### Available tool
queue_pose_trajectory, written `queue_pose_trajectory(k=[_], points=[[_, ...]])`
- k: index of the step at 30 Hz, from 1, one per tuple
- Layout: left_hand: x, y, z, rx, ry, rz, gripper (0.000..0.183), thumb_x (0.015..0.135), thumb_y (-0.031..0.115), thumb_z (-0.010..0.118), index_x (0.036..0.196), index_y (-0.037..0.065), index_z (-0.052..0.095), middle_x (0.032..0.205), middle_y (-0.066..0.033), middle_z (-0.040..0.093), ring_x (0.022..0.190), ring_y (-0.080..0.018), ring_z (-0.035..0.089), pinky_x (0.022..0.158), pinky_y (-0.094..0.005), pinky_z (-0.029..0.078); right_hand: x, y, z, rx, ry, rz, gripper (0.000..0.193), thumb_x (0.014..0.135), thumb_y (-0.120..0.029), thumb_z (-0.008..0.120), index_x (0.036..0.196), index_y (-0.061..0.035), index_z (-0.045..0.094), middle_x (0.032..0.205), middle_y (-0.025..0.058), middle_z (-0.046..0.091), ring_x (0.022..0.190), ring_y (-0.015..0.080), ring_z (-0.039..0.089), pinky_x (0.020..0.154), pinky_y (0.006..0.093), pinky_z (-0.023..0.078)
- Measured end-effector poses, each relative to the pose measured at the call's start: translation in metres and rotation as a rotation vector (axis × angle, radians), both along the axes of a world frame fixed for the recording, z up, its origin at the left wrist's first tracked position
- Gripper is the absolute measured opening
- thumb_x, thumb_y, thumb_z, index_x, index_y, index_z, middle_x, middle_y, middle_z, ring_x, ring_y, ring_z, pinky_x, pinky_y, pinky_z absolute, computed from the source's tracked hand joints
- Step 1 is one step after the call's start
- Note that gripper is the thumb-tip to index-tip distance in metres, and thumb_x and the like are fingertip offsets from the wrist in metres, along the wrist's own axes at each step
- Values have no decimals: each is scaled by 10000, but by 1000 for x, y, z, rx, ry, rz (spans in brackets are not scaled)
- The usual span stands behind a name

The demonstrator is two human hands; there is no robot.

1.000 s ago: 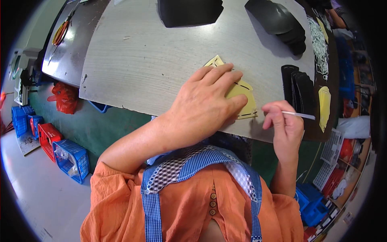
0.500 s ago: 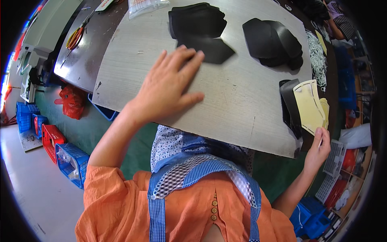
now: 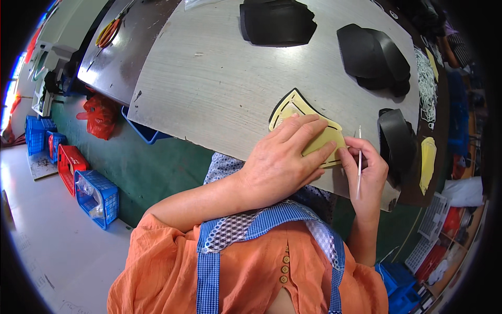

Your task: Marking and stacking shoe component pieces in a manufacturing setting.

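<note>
My left hand (image 3: 277, 165) lies flat, fingers spread, on a yellow template (image 3: 320, 138) with slots cut in it. Under the template is a black piece of sheet material (image 3: 281, 102), its dark edge showing along the upper left. With my right hand (image 3: 371, 171) I grip a thin whitish pen-like stick (image 3: 359, 175); its upper end points away from me. The fingertips of that hand touch the template's right edge. Both hands are at the near edge of the board (image 3: 209, 83).
Stacks of black pieces lie at the far side (image 3: 277, 23), far right (image 3: 372, 58) and right (image 3: 398, 138). A second yellow template (image 3: 428, 163) rests beyond the board's right edge, near white cords (image 3: 426, 86). Scissors (image 3: 109, 32) lie far left. Crates (image 3: 97, 199) stand on the floor.
My left hand has moved from the far pieces to the near edge, with a black piece now there. A yellow template has come from the right onto it. My right hand moved inward.
</note>
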State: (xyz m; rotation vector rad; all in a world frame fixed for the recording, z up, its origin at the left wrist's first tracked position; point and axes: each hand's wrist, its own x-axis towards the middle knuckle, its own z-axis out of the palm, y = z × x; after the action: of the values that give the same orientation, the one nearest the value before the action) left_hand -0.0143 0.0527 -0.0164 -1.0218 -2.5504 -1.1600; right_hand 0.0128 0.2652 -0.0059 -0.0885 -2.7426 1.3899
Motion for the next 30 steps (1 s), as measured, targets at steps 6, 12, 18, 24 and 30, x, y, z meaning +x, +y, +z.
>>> queue_pose_trajectory(k=[6, 12, 18, 24, 30], points=[[-1, -1, -4, -41, 13, 16, 418, 873, 230, 755, 1271, 114, 701, 1404, -180, 557, 1357, -371, 526, 1110, -536, 449, -8, -4, 7, 342, 177, 121, 197, 947, -102, 734, 1123, -27, 687, 863, 84, 658, 737, 189, 627, 706, 320, 511], [0, -3, -7, -96, 30, 29, 390, 865, 208, 741, 1244, 124, 716, 1412, -179, 557, 1371, -365, 517, 1140, -555, 416, -49, -13, 29, -167, 93, 103, 171, 1044, -161, 627, 1068, -5, 695, 877, 10, 663, 799, 117, 601, 712, 319, 497], [0, -5, -13, -111, -24, -64, 363, 793, 184, 751, 1153, 133, 746, 1332, -180, 575, 1325, -357, 539, 1143, -556, 411, -92, -61, 11, 50, 205, 580, 250, 1045, -202, 593, 980, 7, 714, 867, 116, 678, 765, 222, 652, 713, 343, 518], [-3, -5, -4, -79, 82, -46, 273, 808, 163, 729, 1075, 110, 748, 1289, -165, 558, 1268, -356, 529, 1113, -500, 441, -106, -59, 30, 88, 63, 382, 238, 1035, -193, 576, 933, -15, 698, 827, 152, 682, 756, 318, 662, 715, 413, 516], [-6, -6, -4, -107, 36, -27, 361, 800, 145, 749, 1156, 94, 724, 1244, -137, 561, 1233, -331, 536, 1023, -430, 497, -65, -23, 31, 212, 11, 290, 255, 1039, -193, 578, 914, -2, 693, 802, 148, 656, 730, 274, 650, 703, 383, 502]])
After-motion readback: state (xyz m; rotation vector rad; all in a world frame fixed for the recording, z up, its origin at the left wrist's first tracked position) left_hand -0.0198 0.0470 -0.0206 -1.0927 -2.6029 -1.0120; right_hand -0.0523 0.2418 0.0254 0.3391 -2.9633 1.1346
